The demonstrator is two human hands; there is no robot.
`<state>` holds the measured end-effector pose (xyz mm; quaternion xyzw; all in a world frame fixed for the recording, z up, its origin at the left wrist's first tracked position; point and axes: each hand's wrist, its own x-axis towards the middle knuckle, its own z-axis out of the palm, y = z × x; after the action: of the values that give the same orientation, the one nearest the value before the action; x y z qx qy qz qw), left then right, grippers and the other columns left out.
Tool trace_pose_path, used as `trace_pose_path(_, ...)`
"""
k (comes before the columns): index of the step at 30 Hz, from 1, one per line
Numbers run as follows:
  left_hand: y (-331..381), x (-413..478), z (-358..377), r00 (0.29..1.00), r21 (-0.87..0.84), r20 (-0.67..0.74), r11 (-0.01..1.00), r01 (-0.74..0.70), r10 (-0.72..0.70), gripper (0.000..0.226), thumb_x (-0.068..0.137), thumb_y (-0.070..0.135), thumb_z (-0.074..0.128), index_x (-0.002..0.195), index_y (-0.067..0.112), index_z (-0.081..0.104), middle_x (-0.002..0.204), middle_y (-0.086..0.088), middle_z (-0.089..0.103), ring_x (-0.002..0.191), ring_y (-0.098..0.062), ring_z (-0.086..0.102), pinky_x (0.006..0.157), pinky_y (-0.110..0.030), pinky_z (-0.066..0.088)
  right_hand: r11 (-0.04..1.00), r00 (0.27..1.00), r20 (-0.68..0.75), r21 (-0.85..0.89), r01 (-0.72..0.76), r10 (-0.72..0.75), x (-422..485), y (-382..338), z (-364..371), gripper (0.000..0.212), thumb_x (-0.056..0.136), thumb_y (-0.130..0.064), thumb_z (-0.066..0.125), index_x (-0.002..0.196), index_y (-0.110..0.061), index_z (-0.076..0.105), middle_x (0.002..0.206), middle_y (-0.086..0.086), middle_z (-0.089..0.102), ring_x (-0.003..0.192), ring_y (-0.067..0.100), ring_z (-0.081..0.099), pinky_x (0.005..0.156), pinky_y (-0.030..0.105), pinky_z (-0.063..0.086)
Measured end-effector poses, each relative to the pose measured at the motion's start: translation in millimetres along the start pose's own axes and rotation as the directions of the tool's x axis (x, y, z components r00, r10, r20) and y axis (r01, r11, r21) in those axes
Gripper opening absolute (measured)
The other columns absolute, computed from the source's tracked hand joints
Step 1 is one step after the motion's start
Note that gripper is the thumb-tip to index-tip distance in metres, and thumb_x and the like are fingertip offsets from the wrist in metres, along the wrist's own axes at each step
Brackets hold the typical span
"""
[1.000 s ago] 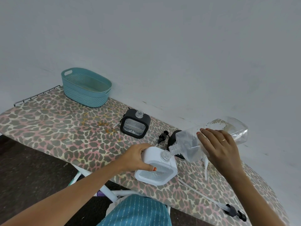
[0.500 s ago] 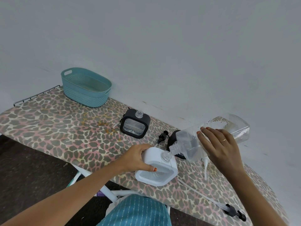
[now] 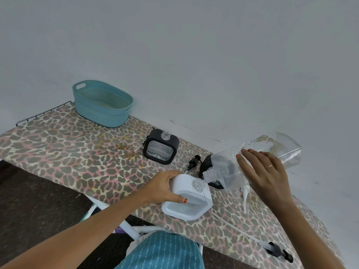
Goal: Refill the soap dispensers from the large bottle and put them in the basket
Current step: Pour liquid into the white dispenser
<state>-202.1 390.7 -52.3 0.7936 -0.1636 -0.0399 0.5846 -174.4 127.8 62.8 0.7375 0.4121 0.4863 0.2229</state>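
The left hand (image 3: 165, 188) is gripping the white dispenser (image 3: 189, 202) near the counter's (image 3: 58, 148) near edge, fingers curling round its left side and thumb pressing its front. The right hand (image 3: 266, 175) is holding the large bottle (image 3: 252, 158) tilted, fingers wrapping its clear body, the open neck hovering just right of the dispenser's uncapped mouth. The bottle is covering most of a half-hidden black dispenser (image 3: 206, 164), and how much liquid anything is holding is hard to make out. Farther left, the far black dispenser (image 3: 161, 149) is standing uncapped; the teal basket (image 3: 103, 111) is sitting far left, showing its bare floor
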Motion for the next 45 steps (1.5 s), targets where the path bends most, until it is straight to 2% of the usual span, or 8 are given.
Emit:
trace_pose_path(3, 0, 1, 1, 1.000, 0.011, -0.008, 1.000, -0.002, 0.002, 0.058, 0.049, 0.044, 0.075, 0.098, 0.017, 0.063, 0.096, 0.001, 0.066, 0.092, -0.014, 0.062, 0.084, -0.038, 0.053, 1.000, 1.000, 0.016, -0.005, -0.001, 0.001, 1, 1, -1, 0.031, 0.079, 0.006, 0.057, 0.108, -0.006, 0.053, 0.100, 0.015, 0.071, 0.092, 0.029, 0.067, 0.084, 0.036, 0.039)
trace_pose_path(9, 0, 2, 2, 1.000, 0.021, -0.013, 1.000, -0.003, 0.003, 0.064, 0.048, 0.045, 0.074, 0.101, 0.011, 0.063, 0.098, -0.002, 0.067, 0.093, -0.015, 0.062, 0.084, -0.037, 0.053, 0.999, 0.997, 0.049, 0.012, -0.052, 0.051, -6, -3, 0, 0.047, 0.067, 0.008, 0.072, 0.108, -0.005, 0.052, 0.100, 0.015, 0.070, 0.102, 0.025, 0.050, 0.085, 0.036, 0.038)
trace_pose_path(16, 1, 4, 6, 1.000, 0.013, 0.012, 1.000, 0.019, -0.019, 0.062, 0.050, 0.040, 0.078, 0.105, 0.015, 0.062, 0.102, 0.001, 0.066, 0.095, -0.012, 0.062, 0.085, -0.035, 0.053, 0.985, 0.983, 0.082, 0.053, -0.166, 0.162, -12, -8, -5, 0.034, 0.073, 0.002, 0.061, 0.104, -0.006, 0.051, 0.095, 0.014, 0.071, 0.082, 0.028, 0.068, 0.080, 0.035, 0.038)
trace_pose_path(24, 5, 10, 15, 1.000, -0.027, 0.013, 0.999, 0.023, -0.023, 0.050, 0.048, 0.044, 0.077, 0.095, 0.034, 0.060, 0.096, 0.011, 0.065, 0.092, -0.006, 0.062, 0.080, -0.027, 0.054, 0.878, 0.863, 0.307, 0.140, -0.458, 0.401, -46, -22, -5, 0.070, 0.047, -0.001, 0.088, 0.106, -0.007, 0.050, 0.095, 0.014, 0.070, 0.089, 0.024, 0.056, 0.080, 0.035, 0.036)
trace_pose_path(34, 24, 31, 44, 0.997, -0.083, 0.067, 0.996, -0.026, 0.031, 0.059, 0.049, 0.039, 0.079, 0.104, 0.026, 0.061, 0.106, 0.004, 0.066, 0.096, -0.006, 0.063, 0.082, -0.023, 0.054, 0.512, 0.607, 0.419, 0.325, -0.795, 0.675, -82, -29, -20, 0.076, 0.046, -0.016, 0.091, 0.107, -0.009, 0.046, 0.093, 0.020, 0.065, 0.079, 0.038, 0.063, 0.065, 0.039, 0.045)
trace_pose_path(38, 37, 46, 65, 0.992, -0.099, 0.110, 0.994, -0.047, 0.058, 0.054, 0.053, 0.028, 0.083, 0.102, 0.032, 0.060, 0.104, 0.011, 0.065, 0.095, -0.001, 0.063, 0.080, -0.018, 0.052, 0.259, 0.383, 0.491, 0.303, -0.917, 0.783, -107, -24, -26, 0.071, 0.055, -0.020, 0.087, 0.114, -0.002, 0.051, 0.103, 0.018, 0.061, 0.089, 0.037, 0.058, 0.069, 0.037, 0.043)
trace_pose_path(41, 43, 59, 85, 0.990, -0.096, 0.128, 0.994, -0.055, 0.067, 0.060, 0.052, 0.034, 0.081, 0.108, 0.025, 0.063, 0.108, 0.005, 0.067, 0.100, -0.009, 0.064, 0.085, -0.030, 0.055, 0.072, 0.223, 0.524, 0.292, -0.954, 0.822, -127, -18, -32, 0.072, 0.060, -0.019, 0.084, 0.120, -0.001, 0.048, 0.110, 0.017, 0.058, 0.091, 0.028, 0.054, 0.070, 0.033, 0.039)
trace_pose_path(45, 52, 78, 116, 0.987, -0.097, 0.145, 0.994, -0.058, 0.072, 0.056, 0.051, 0.040, 0.079, 0.104, 0.032, 0.061, 0.106, 0.008, 0.067, 0.098, -0.008, 0.064, 0.084, -0.032, 0.055, -0.098, 0.089, 0.533, 0.313, -0.945, 0.842, -156, -8, -39, 0.073, 0.059, -0.020, 0.086, 0.118, -0.003, 0.047, 0.108, 0.011, 0.057, 0.088, 0.021, 0.050, 0.067, 0.026, 0.040)
